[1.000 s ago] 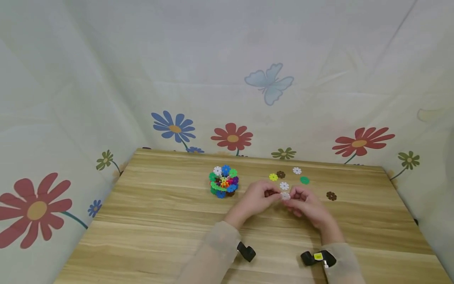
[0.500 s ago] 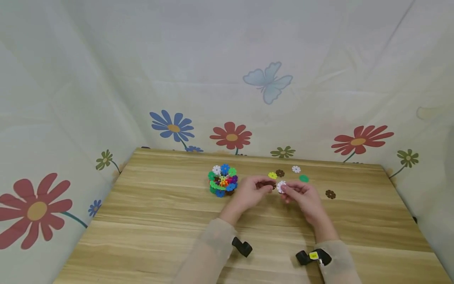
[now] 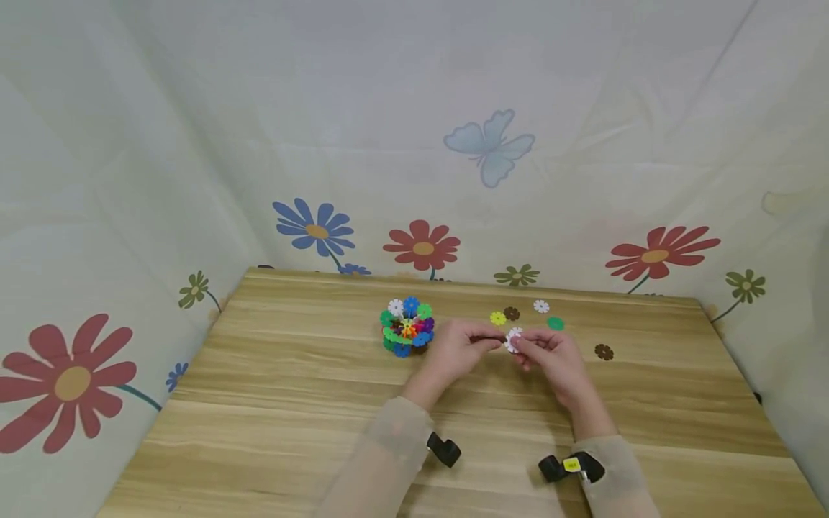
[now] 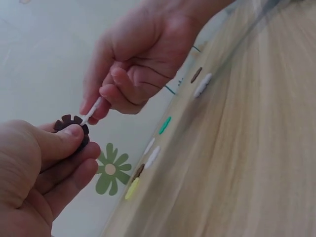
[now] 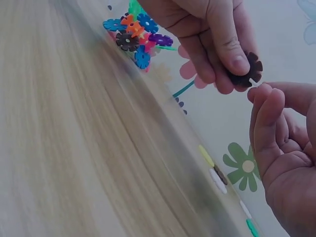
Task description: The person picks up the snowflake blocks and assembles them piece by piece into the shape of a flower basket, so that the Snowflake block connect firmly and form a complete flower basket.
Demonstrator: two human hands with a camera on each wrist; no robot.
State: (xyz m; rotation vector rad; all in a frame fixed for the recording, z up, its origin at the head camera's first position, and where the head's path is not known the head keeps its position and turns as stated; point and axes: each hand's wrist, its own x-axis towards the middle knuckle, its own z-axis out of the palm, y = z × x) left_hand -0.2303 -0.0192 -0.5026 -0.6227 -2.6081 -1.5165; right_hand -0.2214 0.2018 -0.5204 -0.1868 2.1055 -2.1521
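Note:
My left hand (image 3: 456,352) pinches a dark brown notched snowflake disc (image 4: 71,127) between thumb and fingers. My right hand (image 3: 553,360) pinches a white snowflake disc (image 3: 513,339), which faces the head camera. In the left wrist view the white disc stands edge-on, its edge at the notches of the brown one. The two discs meet between the hands, held above the table. Left of the left hand stands a round, many-coloured build of interlocked snowflake discs (image 3: 408,329).
Loose discs lie beyond the hands on the wooden table (image 3: 291,432): a yellow one (image 3: 497,318), a brown one (image 3: 512,314), a white one (image 3: 541,306) and a green one (image 3: 555,324). Another brown disc (image 3: 604,352) lies to the right. A flower-printed cloth (image 3: 363,144) hangs behind.
Both hands have shifted slightly away from the person and left. The white disc has turned from lying nearly flat to facing the camera, and the brown disc has come up against its edge.

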